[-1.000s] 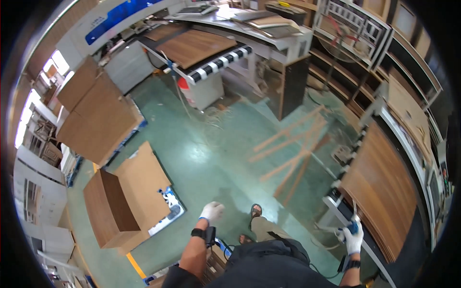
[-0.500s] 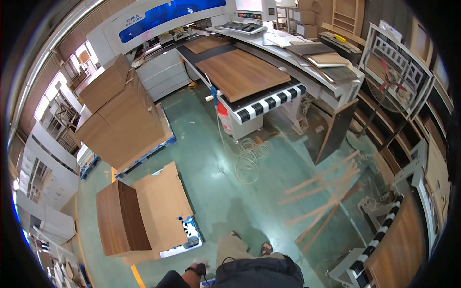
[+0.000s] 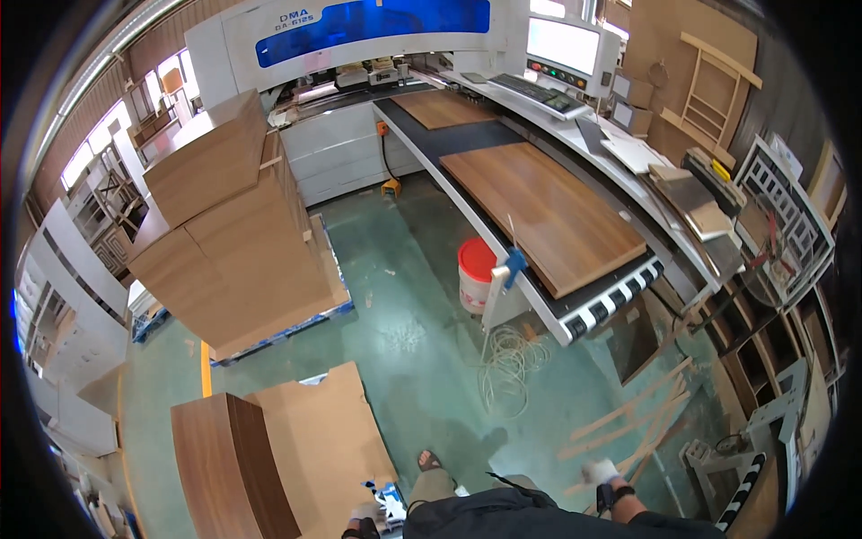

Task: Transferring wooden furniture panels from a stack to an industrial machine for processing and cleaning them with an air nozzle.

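Observation:
My right hand (image 3: 601, 472), in a pale glove with a dark band at the wrist, swings out over the floor by the loose wooden strips (image 3: 628, 427). It seems to hold nothing, its fingers loosely apart and a little blurred. Low in the picture, my left hand (image 3: 365, 513) hangs beside my body, also with a dark wristband. Its fingers are mostly hidden. Nearest to it is the cardboard sheet (image 3: 323, 427), with a stack of brown wood-grain panels (image 3: 205, 458) on its left. Ahead, wood-grain boards (image 3: 548, 216) lie on a machine's black conveyor bed (image 3: 476, 136).
Tall stacks of brown panels (image 3: 224, 260) stand on a blue-edged pallet at left. A red-lidded bucket (image 3: 476, 269) and coiled clear tubing (image 3: 512, 368) are by the conveyor's end. A monitor (image 3: 564, 47) and keyboard (image 3: 539, 94) sit on the side bench. A second roller table (image 3: 743, 494) is at lower right.
My view has shifted closer to the conveyor and its boards. My right hand has come into view at lower right. My left hand sits lower, and my feet have changed position in a step.

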Demonstrator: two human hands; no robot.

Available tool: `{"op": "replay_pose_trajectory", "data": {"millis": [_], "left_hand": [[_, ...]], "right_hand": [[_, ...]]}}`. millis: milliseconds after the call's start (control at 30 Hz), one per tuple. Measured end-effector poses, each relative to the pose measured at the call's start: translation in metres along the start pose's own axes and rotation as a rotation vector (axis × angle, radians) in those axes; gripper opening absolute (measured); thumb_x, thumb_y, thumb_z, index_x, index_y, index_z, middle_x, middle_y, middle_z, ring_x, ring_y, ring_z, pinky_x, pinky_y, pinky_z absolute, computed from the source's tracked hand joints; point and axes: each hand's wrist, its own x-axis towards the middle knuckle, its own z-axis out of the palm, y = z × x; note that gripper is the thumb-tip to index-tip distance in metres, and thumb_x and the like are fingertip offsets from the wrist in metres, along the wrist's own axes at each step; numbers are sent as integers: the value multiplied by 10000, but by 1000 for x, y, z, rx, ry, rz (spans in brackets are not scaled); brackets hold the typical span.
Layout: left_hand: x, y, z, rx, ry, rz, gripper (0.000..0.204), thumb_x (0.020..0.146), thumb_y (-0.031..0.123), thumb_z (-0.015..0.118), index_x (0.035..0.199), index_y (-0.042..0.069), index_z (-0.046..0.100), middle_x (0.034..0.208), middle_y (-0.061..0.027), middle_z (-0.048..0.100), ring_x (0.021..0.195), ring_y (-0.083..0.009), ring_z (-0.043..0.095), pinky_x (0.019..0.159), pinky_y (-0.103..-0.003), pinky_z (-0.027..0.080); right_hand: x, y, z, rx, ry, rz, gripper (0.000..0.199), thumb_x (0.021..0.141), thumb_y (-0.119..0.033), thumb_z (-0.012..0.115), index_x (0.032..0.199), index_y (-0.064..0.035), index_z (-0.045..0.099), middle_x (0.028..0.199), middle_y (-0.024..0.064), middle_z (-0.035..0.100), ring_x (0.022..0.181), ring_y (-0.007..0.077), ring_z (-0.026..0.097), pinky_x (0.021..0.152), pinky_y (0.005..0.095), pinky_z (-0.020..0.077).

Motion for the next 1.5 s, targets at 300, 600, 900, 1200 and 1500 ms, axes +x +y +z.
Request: {"op": "replay_pose_trajectory", "data": {"millis": [300, 600, 900, 1200, 1500], "left_hand": [[12, 286, -83, -291, 48, 352, 258, 1004, 166, 620, 1219, 23, 616, 949, -161, 720, 750, -305, 718, 646, -455, 609], [89, 342, -158, -190, 83, -8, 191, 993, 82, 586, 1152, -1, 651, 886, -197, 713, 730, -324, 715, 680, -511, 615], [181, 529, -220, -1003, -378, -61, 171, 1017, 76, 536, 1130, -30, 606, 959, -224, 702, 770, -323, 716, 682, -512, 610], [179, 1029, -163, -331, -88, 460, 203, 1031, 206, 610, 1177, 65, 609, 1009, -165, 671, 864, -315, 687, 706, -455, 576], [218, 1344, -123, -192, -337, 516, 300, 1056, 243, 605, 1288, 53, 589, 1011, -150, 679, 813, -258, 658, 673, -386, 551]], "right_hand": [[241, -232, -361, 1119, 116, 109, 307, 1050, -310, 619, 1138, -21, 675, 923, 37, 698, 791, 130, 669, 702, 295, 555], [451, -289, -488, 935, -123, -113, 369, 1060, -285, 611, 1286, -3, 688, 1096, 88, 772, 966, 144, 723, 869, 321, 577], [662, -310, -672, 641, 359, -264, 525, 1023, -411, 618, 1358, -7, 637, 1298, 209, 712, 1229, 325, 678, 1067, 411, 515], [944, -286, -826, 493, 893, -47, 695, 974, -491, 619, 1433, 28, 566, 1449, 254, 585, 1336, 418, 573, 1149, 462, 448], [1212, -247, -943, 276, 894, 366, 633, 898, -478, 711, 1306, -2, 626, 1315, 252, 605, 1209, 428, 598, 1031, 528, 491]]}}
